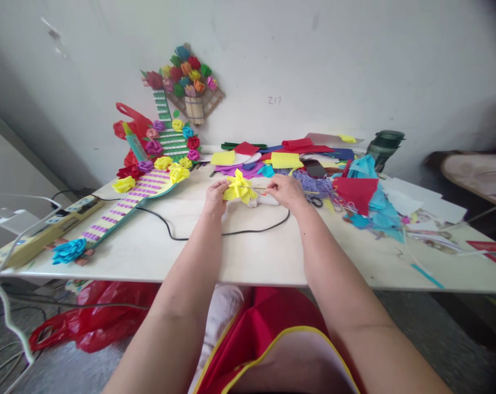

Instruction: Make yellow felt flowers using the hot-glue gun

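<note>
My left hand [217,196] pinches the edge of a yellow paper flower [240,187] with pointed petals, held just above the table. My right hand [287,190] has its fingers closed round a thin stick [262,189], whose left end reaches the flower's middle and whose other end pokes out past the hand. Whether the stick is fixed to the flower I cannot tell. Below the hands lies a whitish object [268,202], partly hidden, with a black cable [256,231] curving close by.
Left, a striped board [127,205] carries paper flowers, beside a power strip [73,213]. Behind are coloured paper sheets [286,160] and a phone [314,168]. Scissors [314,201], paper scraps [385,213] and a dark bottle [385,148] lie or stand right.
</note>
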